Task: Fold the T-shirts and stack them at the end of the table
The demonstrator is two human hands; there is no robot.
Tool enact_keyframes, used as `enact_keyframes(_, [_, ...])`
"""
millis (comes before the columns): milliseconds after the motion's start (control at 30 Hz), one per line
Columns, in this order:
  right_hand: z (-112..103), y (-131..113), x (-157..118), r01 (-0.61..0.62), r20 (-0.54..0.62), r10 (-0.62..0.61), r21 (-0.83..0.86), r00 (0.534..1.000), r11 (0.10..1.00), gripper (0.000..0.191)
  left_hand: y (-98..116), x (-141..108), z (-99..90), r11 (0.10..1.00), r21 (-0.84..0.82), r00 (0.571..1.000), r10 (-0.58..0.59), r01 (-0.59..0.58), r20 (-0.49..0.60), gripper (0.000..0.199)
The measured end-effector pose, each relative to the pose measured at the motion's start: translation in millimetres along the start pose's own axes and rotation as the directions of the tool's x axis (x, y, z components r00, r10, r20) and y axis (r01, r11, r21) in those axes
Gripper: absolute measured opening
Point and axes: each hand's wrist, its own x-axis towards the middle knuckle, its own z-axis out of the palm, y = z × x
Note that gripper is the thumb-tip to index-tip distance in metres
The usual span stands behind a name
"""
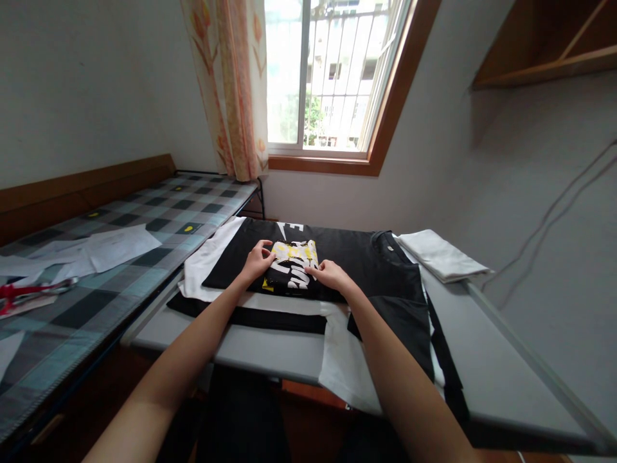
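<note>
A small folded black T-shirt (292, 265) with white and yellow print lies on the chest of a black T-shirt (344, 247) spread flat, its collar to the right. My left hand (258, 260) grips the folded one at its left edge, fingers curved over it. At its right edge, my right hand (330, 274) pinches the fabric between thumb and fingers. Beneath the spread shirt, layers of a white T-shirt (337, 360) and another black garment (279, 319) show, one white sleeve hanging over the table's front edge.
A folded white cloth (443, 254) sits on the grey table (506, 366) at the back right. To the left, a bed with a checkered cover (202, 209) holds papers (110, 247) and a red-handled tool (14, 292). A curtained window (332, 83) is ahead.
</note>
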Motion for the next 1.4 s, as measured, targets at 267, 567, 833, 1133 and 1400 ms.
enact_keyframes(267, [-5.3, 7.1, 2.8, 0.022, -0.028, -0.015, 0.303, 1.000, 0.953, 0.051, 3.2, -1.2, 3.4, 0.996, -0.066, 0.998, 0.053, -0.056, -0.039, 0.021])
enact_keyframes(567, [-20.7, 56.8, 31.3, 0.054, -0.436, 0.200, 0.505, 0.878, 0.862, 0.056, 24.6, -17.1, 11.4, 0.935, -0.317, 0.858, 0.290, -0.160, 0.424, 0.028])
enact_keyframes(833, [-18.6, 56.0, 26.9, -0.091, -0.334, 0.195, 0.303, 0.922, 0.949, 0.055, -2.4, -4.3, 11.1, 0.971, 0.060, 0.965, 0.221, -0.231, 0.140, 0.057])
enact_keyframes(1133, [-21.5, 41.5, 10.5, 0.011, -0.101, 0.068, 0.631, 0.993, 0.776, 0.098, 1.3, -4.6, 11.9, 0.940, -0.076, 0.918, 0.342, -0.334, 0.200, 0.049])
enact_keyframes(1400, [-15.5, 55.2, 32.7, 0.165, -0.480, 0.105, 0.487, 0.871, 0.857, 0.064, -1.4, -4.4, 6.2, 0.944, -0.157, 0.869, 0.327, -0.289, 0.371, 0.033])
